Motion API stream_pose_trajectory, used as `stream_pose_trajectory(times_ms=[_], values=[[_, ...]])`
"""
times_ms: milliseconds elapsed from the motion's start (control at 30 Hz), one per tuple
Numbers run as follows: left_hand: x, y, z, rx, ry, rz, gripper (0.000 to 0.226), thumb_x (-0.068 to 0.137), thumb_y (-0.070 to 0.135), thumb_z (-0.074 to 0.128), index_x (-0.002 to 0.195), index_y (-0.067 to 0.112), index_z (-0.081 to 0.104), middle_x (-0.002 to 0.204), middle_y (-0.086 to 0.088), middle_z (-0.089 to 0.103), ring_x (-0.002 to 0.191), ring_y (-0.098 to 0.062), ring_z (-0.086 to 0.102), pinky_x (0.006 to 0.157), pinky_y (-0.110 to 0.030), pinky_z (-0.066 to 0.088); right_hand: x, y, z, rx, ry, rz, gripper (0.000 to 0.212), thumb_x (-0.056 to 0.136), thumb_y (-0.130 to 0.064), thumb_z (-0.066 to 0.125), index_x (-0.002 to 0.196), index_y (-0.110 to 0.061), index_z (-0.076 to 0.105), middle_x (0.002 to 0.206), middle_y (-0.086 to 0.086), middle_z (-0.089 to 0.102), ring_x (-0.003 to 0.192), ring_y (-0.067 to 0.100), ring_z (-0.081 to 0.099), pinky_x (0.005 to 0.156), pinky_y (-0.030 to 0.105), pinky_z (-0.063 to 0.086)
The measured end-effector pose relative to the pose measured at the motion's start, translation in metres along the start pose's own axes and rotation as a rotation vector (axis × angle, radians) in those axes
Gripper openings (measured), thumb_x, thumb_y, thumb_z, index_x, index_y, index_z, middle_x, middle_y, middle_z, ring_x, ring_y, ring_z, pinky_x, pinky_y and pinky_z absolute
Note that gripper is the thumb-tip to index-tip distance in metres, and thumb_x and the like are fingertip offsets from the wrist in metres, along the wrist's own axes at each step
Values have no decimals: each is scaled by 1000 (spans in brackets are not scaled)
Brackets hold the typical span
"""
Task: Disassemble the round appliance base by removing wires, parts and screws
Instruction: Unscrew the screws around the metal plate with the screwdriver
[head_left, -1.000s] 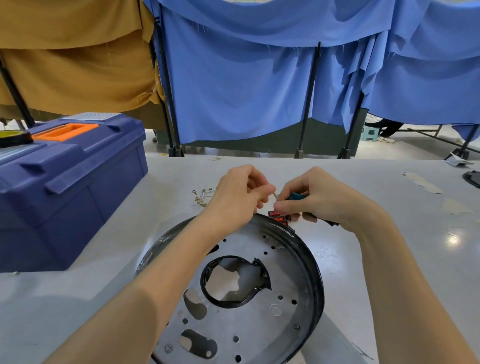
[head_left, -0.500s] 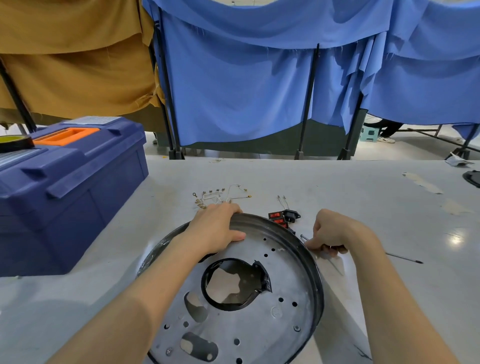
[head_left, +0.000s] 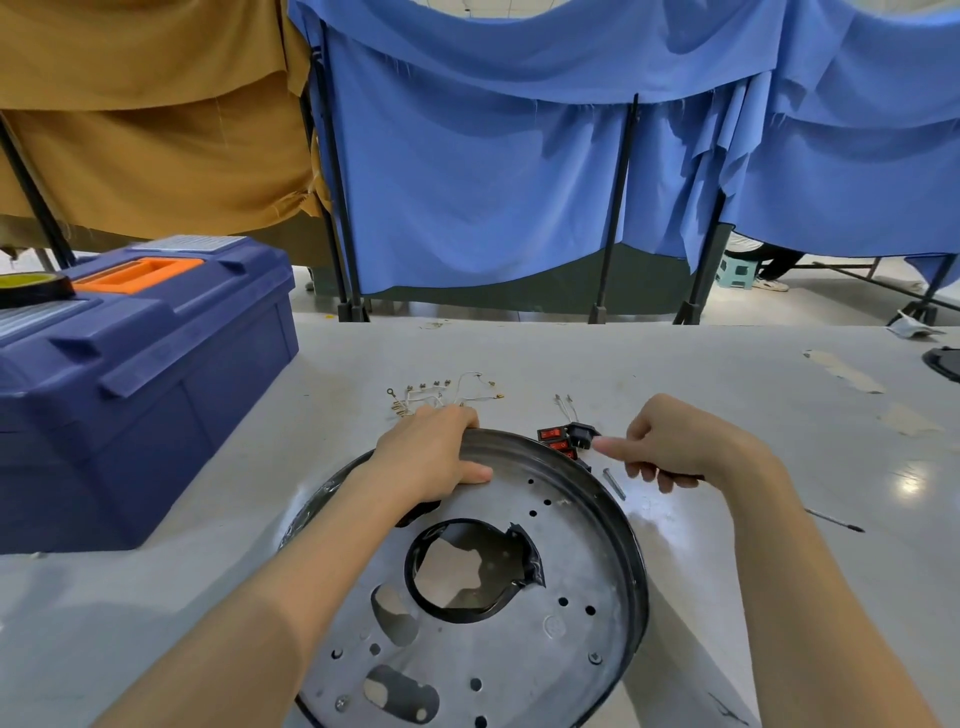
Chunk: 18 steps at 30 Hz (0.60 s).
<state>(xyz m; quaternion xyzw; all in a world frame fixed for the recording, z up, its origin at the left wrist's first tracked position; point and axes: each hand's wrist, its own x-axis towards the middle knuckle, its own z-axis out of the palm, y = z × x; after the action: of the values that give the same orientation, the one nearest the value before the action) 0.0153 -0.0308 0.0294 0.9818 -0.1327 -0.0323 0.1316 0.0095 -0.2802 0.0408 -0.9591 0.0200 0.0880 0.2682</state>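
Observation:
The round appliance base (head_left: 571, 571) lies on the grey table, a metal disc with a black rim and a jagged middle opening. My left hand (head_left: 431, 457) grips its far rim, thumb on the inside. My right hand (head_left: 680, 447) is just right of the rim. Its index finger reaches out to a black socket part (head_left: 583, 434), and its other fingers curl round the dark handle of a screwdriver whose shaft (head_left: 834, 520) sticks out past my forearm. Red switches (head_left: 554, 434) sit beside the socket. A silver screw (head_left: 614, 483) lies below my fingers. Removed wires (head_left: 441, 397) lie beyond the rim.
A blue toolbox (head_left: 130, 389) with an orange handle stands at the left, a tape roll (head_left: 31, 286) on its lid. Two short leads (head_left: 563, 406) lie behind the switches. A dark object (head_left: 943, 364) sits at the table's right edge. Blue and tan curtains hang behind.
Both hands came down from holding a small part above the base. My left hand took the rim; my right hand then moved forward and stretched its index finger to the black socket.

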Motion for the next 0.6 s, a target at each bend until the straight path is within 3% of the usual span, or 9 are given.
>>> stream_pose_trajectory(times_ms=[133, 233, 300, 367, 467, 533, 600], values=[[1, 4, -1, 20, 5, -36, 45, 87, 45, 67, 121, 20, 51, 120, -5, 55, 107, -26, 51, 80, -36, 45, -14, -23, -9, 134, -198, -189, 54, 62, -62, 77, 64, -9, 70, 52, 0, 63, 45, 11, 52, 47, 23, 42], [-1, 8, 1, 80, 3, -56, 41, 89, 44, 64, 116, 16, 50, 116, -6, 55, 102, -26, 52, 74, -34, 41, -17, -31, -10, 46, -294, -179, 39, 62, -41, 88, 70, -7, 70, 50, 0, 61, 43, 13, 49, 48, 23, 41], [-3, 10, -1, 123, -12, -74, 40, 90, 45, 62, 108, 14, 46, 112, -7, 52, 95, -24, 48, 74, -33, 39, -15, -30, -8, 13, -297, -157, 24, 70, -23, 86, 71, -5, 70, 48, -1, 60, 40, 11, 49, 47, 24, 40], [-6, 11, -6, 164, -18, -107, 41, 88, 46, 65, 97, 17, 38, 98, -3, 47, 88, -22, 44, 72, -33, 37, -12, -30, -4, 48, -267, -169, 17, 74, -16, 82, 70, -4, 70, 49, 2, 61, 41, 11, 49, 48, 25, 40], [-9, 13, -18, 261, -5, -130, 51, 76, 44, 79, 83, 15, 36, 77, 2, 38, 82, -21, 44, 72, -33, 40, -3, -32, 4, 80, -174, -226, 17, 75, -21, 82, 68, -9, 72, 61, 14, 64, 46, 13, 49, 49, 24, 41], [-8, 14, -20, 193, -10, -69, 41, 71, 34, 85, 88, 14, 53, 89, -2, 55, 87, -22, 54, 79, -35, 47, 2, -35, 13, 102, -63, -293, 17, 76, -24, 82, 69, -12, 73, 72, 15, 68, 52, 11, 53, 51, 20, 44], [-9, 15, -17, -6, -15, 18, 48, 74, 29, 82, 117, 16, 64, 112, -5, 64, 104, -23, 58, 92, -38, 49, 7, -38, 21, 102, 70, -358, 16, 76, -27, 81, 71, -13, 74, 76, 6, 70, 65, 13, 61, 60, 22, 51]])
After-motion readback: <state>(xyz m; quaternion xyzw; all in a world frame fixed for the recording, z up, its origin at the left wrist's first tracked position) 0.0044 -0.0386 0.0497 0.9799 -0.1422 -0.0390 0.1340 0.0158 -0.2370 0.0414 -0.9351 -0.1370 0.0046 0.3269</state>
